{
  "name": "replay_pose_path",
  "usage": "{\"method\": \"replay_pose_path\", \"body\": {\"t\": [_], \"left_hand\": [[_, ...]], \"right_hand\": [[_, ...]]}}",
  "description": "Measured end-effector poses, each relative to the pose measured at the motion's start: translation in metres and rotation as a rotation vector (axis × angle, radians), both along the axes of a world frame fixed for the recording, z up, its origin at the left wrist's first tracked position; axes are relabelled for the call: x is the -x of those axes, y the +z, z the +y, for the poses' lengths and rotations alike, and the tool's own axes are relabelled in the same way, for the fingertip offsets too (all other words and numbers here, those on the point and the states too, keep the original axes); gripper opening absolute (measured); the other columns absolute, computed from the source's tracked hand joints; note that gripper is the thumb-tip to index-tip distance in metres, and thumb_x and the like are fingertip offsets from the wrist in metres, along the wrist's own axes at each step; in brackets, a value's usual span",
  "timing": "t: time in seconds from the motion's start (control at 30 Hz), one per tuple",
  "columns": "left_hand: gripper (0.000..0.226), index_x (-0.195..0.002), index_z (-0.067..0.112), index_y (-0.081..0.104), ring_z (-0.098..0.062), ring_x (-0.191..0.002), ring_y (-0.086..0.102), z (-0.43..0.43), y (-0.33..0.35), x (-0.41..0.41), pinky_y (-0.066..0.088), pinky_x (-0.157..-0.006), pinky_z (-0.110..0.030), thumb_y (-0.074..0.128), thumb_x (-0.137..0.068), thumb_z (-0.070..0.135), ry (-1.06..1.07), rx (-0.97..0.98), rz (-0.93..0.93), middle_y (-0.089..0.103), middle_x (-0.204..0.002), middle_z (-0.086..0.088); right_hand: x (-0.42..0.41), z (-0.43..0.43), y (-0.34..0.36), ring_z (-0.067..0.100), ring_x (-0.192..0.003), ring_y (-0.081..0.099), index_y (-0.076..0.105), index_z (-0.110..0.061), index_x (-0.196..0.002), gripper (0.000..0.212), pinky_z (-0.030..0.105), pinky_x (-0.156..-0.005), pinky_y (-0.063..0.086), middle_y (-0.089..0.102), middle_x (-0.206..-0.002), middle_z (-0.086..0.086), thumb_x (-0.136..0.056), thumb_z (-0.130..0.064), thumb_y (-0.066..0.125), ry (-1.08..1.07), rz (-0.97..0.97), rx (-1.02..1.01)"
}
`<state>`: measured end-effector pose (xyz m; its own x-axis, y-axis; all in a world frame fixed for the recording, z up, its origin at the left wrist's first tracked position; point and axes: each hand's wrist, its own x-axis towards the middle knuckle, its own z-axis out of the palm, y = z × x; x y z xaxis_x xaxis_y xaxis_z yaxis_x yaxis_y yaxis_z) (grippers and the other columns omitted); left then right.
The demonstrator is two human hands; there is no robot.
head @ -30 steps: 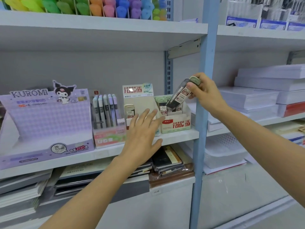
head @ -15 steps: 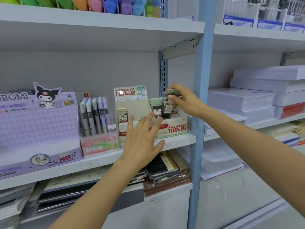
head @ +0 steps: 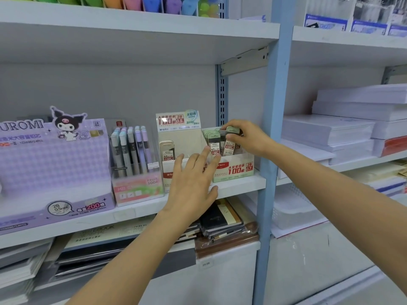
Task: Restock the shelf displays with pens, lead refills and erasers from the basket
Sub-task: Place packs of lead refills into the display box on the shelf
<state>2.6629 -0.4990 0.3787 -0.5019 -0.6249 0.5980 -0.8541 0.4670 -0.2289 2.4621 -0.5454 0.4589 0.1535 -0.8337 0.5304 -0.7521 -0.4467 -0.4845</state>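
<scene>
White steel shelving fills the view. At the left of the middle shelf stands a purple Kuromi display box (head: 52,164), then a clear box of mechanical pencils (head: 134,155), then a 2B 0.5 refill display (head: 178,133) with one case at its front. The left hand (head: 193,188) hovers before these displays with its fingers spread, its grip apart and holding nothing; whether a fingertip touches the cases I cannot tell. Right of centre, the 2B 0.7 display box (head: 233,170) carries a row of green-capped cases. There the right hand (head: 248,137) has its grip clamped on the cap end of one lead refill case (head: 229,148), upright and partly down in that box. The case looks light, rigid and smooth, so likely slippery. A pinch at the cap or across the narrow sides should suit. A second ago it hung tilted in the air beside the blue upright (head: 271,150); now it has come down into the row, while the left hand has barely shifted.
</scene>
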Motion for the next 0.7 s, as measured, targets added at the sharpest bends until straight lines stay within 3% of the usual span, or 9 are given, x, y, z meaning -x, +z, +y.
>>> {"method": "replay_pose_path", "body": {"t": [0.1,0.2,0.33,0.4,0.43,0.5,0.57,0.6,0.7], "left_hand": [[0.073,-0.155,0.028,0.007,-0.023,-0.146,0.017,0.001,0.001,0.001,0.003,-0.118,-0.050,0.044,-0.095,0.048,0.004,-0.011,-0.007,0.006,-0.164,-0.003],[0.074,-0.155,0.028,0.006,-0.022,-0.146,0.017,0.001,0.001,0.000,0.004,-0.118,-0.049,0.045,-0.095,0.047,-0.002,-0.014,-0.009,0.006,-0.164,-0.002],[0.075,-0.155,0.029,0.002,-0.023,-0.149,0.007,0.003,0.004,-0.002,-0.001,-0.120,-0.050,0.044,-0.096,0.047,-0.012,-0.056,-0.017,0.000,-0.164,-0.003],[0.073,-0.155,0.028,0.004,-0.023,-0.150,0.000,0.008,0.004,-0.004,-0.004,-0.120,-0.051,0.043,-0.096,0.046,-0.034,-0.066,-0.005,-0.003,-0.164,-0.003],[0.072,-0.155,0.026,0.010,-0.024,-0.150,0.002,0.013,0.003,-0.006,-0.002,-0.120,-0.051,0.046,-0.096,0.043,-0.058,-0.047,0.015,0.001,-0.164,-0.004],[0.060,-0.146,0.018,0.040,-0.029,-0.143,0.027,0.026,-0.005,-0.014,0.016,-0.118,-0.051,0.059,-0.090,0.030,-0.143,0.052,0.104,0.032,-0.156,-0.011],[0.039,-0.120,0.012,0.063,-0.031,-0.116,0.053,0.037,-0.023,-0.028,0.038,-0.100,-0.044,0.066,-0.081,0.015,-0.248,0.193,0.203,0.059,-0.125,-0.013],[0.030,-0.110,0.010,0.066,-0.029,-0.101,0.057,0.043,-0.037,-0.037,0.042,-0.087,-0.040,0.066,-0.079,0.012,-0.282,0.211,0.231,0.063,-0.110,-0.012],[0.014,-0.094,0.009,0.064,-0.024,-0.077,0.056,0.060,-0.096,-0.062,0.043,-0.062,-0.034,0.065,-0.080,0.011,-0.289,-0.024,0.271,0.061,-0.088,-0.006]], "right_hand": [[-0.006,-0.003,-0.007,0.023,-0.104,0.055,0.060,-0.017,-0.126,0.035,0.031,-0.089,0.048,0.053,-0.113,0.005,-0.091,-0.012,0.063,-0.080,0.075,0.051],[-0.008,-0.003,-0.013,0.021,-0.110,0.050,0.054,-0.019,-0.134,0.051,0.036,-0.099,0.047,0.043,-0.120,0.005,-0.086,-0.014,0.070,-0.134,0.049,0.074],[-0.007,0.003,-0.015,0.017,-0.110,0.050,0.053,-0.015,-0.136,0.049,0.035,-0.102,0.046,0.043,-0.124,0.004,-0.090,-0.021,0.067,-0.135,-0.007,0.079],[-0.007,0.012,-0.014,0.012,-0.104,0.049,0.052,-0.016,-0.137,0.047,0.024,-0.094,0.046,0.044,-0.128,0.004,-0.093,-0.024,0.063,-0.142,-0.036,0.150],[-0.008,0.019,-0.014,0.009,-0.099,0.049,0.054,-0.017,-0.135,0.042,0.016,-0.087,0.043,0.046,-0.126,0.004,-0.094,-0.025,0.061,-0.135,-0.044,0.210],[-0.015,0.040,-0.020,0.006,-0.086,0.052,0.063,-0.015,-0.122,0.028,0.009,-0.075,0.040,0.055,-0.115,0.002,-0.095,-0.022,0.059,-0.071,-0.065,0.325],[-0.028,0.063,-0.038,0.003,-0.077,0.056,0.068,-0.012,-0.106,0.015,0.011,-0.069,0.042,0.063,-0.097,-0.003,-0.095,-0.017,0.058,0.055,-0.095,0.342],[-0.037,0.074,-0.052,0.003,-0.074,0.059,0.068,-0.013,-0.101,0.012,0.013,-0.065,0.044,0.065,-0.089,-0.005,-0.095,-0.017,0.058,0.126,-0.115,0.286],[-0.065,0.097,-0.112,0.005,-0.066,0.063,0.069,-0.011,-0.092,0.014,0.020,-0.061,0.051,0.068,-0.076,-0.002,-0.095,-0.018,0.058,0.298,-0.152,-0.012]]}}
